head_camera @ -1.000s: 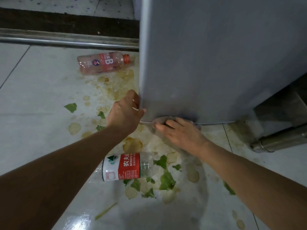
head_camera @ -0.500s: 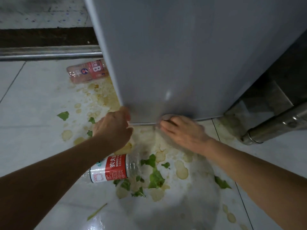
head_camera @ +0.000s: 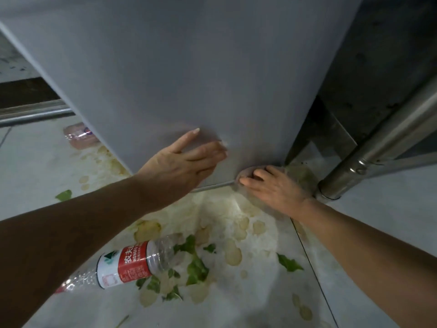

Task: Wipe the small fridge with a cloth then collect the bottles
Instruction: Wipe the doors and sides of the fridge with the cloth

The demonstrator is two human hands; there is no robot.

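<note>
Small grey fridge (head_camera: pixel 189 67) right in front, filling the top of the view, standing on a wet white tile floor (head_camera: pixel 35 176). Left hand (head_camera: pixel 179 166) flat on the fridge door near its bottom edge, fingers (head_camera: pixel 205 151) stretched out and spread a little, holding nothing, just pressing on the door. Right hand (head_camera: pixel 272 188) down at the bottom right corner of the fridge, fingers bent over a grey cloth (head_camera: pixel 247 171), pushing it against the fridge's lower edge; cloth mostly hidden under the hand, so hard to tell whether gripped or only pressed. Clear water bottle (head_camera: pixel 125 266) with a red and white label lying on its side on the floor in front of the fridge, partly under the left arm, well apart from both hands. Pink drink bottle (head_camera: pixel 79 138) also lying down, just left of the fridge, half hidden behind its side. Yellowish spill puddles (head_camera: pixel 233 255) all over the floor in front of the fridge, with torn green leaf bits (head_camera: pixel 196 268) mixed in, some right beside the clear bottle. Shiny metal pole (head_camera: pixel 378 143) slanting up just right of the fridge, its foot on the floor close to the right hand. Long metal rail (head_camera: pixel 33 116) on the floor behind the fridge's left side.
</note>
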